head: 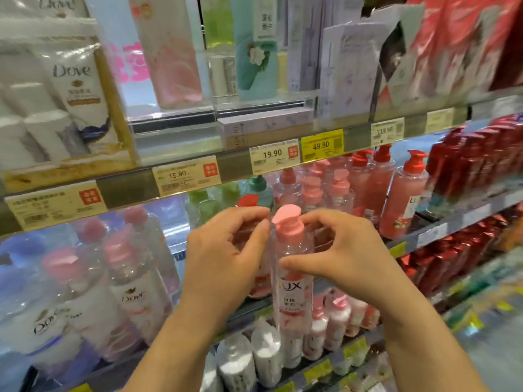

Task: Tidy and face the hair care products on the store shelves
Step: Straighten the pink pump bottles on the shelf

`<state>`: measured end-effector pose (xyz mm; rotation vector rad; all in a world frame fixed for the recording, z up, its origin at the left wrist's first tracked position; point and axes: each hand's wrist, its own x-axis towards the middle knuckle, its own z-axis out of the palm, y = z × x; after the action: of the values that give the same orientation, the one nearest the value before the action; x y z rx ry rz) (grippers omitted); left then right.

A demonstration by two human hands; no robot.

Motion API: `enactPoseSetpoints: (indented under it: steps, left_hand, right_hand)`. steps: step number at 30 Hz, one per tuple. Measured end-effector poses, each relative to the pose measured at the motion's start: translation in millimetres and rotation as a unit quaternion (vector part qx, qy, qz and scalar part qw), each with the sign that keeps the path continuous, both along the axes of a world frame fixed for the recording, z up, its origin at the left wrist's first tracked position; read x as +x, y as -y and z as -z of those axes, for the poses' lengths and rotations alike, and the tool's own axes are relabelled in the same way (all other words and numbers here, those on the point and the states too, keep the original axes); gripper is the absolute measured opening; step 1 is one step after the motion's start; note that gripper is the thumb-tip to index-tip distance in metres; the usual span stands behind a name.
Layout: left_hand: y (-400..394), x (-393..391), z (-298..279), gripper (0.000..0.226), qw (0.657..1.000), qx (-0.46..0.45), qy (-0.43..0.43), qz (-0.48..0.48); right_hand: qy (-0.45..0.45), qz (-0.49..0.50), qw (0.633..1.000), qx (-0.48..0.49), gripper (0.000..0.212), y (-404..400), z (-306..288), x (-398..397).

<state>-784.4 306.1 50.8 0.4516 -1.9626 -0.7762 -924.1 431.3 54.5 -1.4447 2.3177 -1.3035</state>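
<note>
- Two hands meet at one clear LUX bottle with a pink pump cap, held upright in front of the middle shelf, out from the rows of like bottles behind it.
- The left hand has its fingers curled at the bottle's shoulder, thumb tip touching just under the cap; part of its grasp is hidden, and a second, red-capped bottle stands right behind those fingers (whether the hand touches that one too, I cannot tell).
- The right hand pinches the same bottle: thumb across the front above the label, the other fingers curled round the far side near the pump neck.
- Handling, as a judgement: the body looks like thin clear plastic, stiff enough to keep its shape but likely to give a little under a hard squeeze. It seems filled, so moderately heavy for its width, and tall and narrow, so apt to tip when set down.
- The wall looks smooth and glossy, probably slippery; the shoulder below the pump offers the surest hold, with a second hold at the label for turning the bottle so LUX faces outward.
- The pump head is the weak point (it could twist or lift), so it is better not to carry by it.
- Neighbours stand close on the shelf; a careless set-down could knock the row.
</note>
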Motion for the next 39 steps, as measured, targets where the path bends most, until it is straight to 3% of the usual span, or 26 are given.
enactPoseSetpoints:
  steps: [3,6,11,18,21,30,35,39]
  left_hand:
    - [-13,-35,10,0.026,0.998,-0.026,0.049,0.010]
    - [-23,-67,24,0.045,0.986,-0.046,0.159,-0.002]
    - [-31,-103,43,0.073,0.967,0.035,0.252,-0.033]
    - [-29,-125,57,0.076,0.956,0.095,0.266,-0.082]
    - [-28,-129,61,0.062,0.955,0.095,0.265,-0.096]
    - [-30,-131,58,0.052,0.957,0.069,0.259,-0.109]
    - [-30,-131,56,0.058,0.953,0.059,0.270,-0.121]
    - [-28,-135,55,0.038,0.940,0.054,0.306,-0.143]
  right_hand:
    - [0.001,0.058,0.998,0.008,0.047,-27,3,-23]
    - [0.007,0.109,0.994,0.013,0.048,-51,6,-47]
    - [0.026,0.165,0.986,0.007,0.046,-84,12,-79]
    - [0.062,0.211,0.973,-0.067,0.043,-88,11,-133]
    - [0.076,0.209,0.971,-0.089,0.044,-72,9,-152]
    - [0.093,0.175,0.978,-0.068,0.047,-24,23,-184]
    - [0.091,0.164,0.982,-0.016,0.071,-11,29,-189]
    - [0.105,0.138,0.985,0.005,0.075,-10,30,-197]
